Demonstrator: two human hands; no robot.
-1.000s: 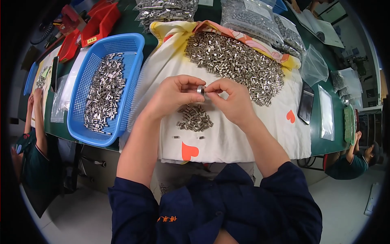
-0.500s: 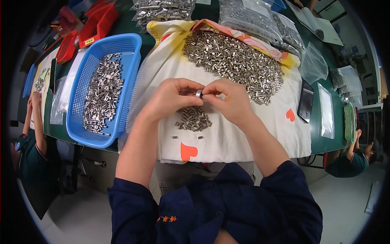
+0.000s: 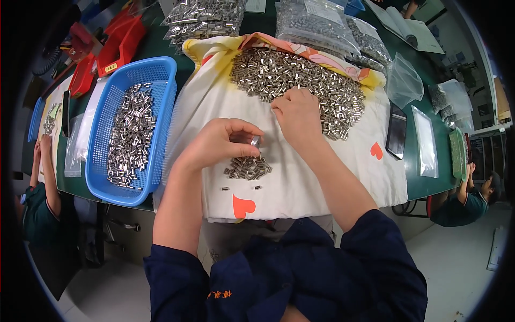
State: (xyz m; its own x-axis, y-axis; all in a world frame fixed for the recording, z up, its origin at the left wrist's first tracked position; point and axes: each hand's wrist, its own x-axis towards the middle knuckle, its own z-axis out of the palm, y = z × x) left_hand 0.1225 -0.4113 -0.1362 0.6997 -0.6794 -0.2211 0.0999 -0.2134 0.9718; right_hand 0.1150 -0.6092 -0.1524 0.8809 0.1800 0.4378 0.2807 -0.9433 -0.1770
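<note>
Between thumb and fingers, my left hand pinches a small shiny metal ring-like piece. Just below it lies a small heap of short metal cylinders on the white cloth. Two single cylinders, one on the left and one on the right, lie nearer to me. My right hand is at the near edge of a large pile of metal cylinders, its fingers curled. Its fingertips are partly hidden, so whatever they hold does not show.
A blue basket with metal cylinders stands left, near red bins. Bags of metal parts line the back. A phone and a clear plastic bag lie right. Co-workers sit at left and right.
My right hand has left the metal piece and moved up and away to the large pile. My left hand keeps hold of the piece. The whole view has shifted slightly.
</note>
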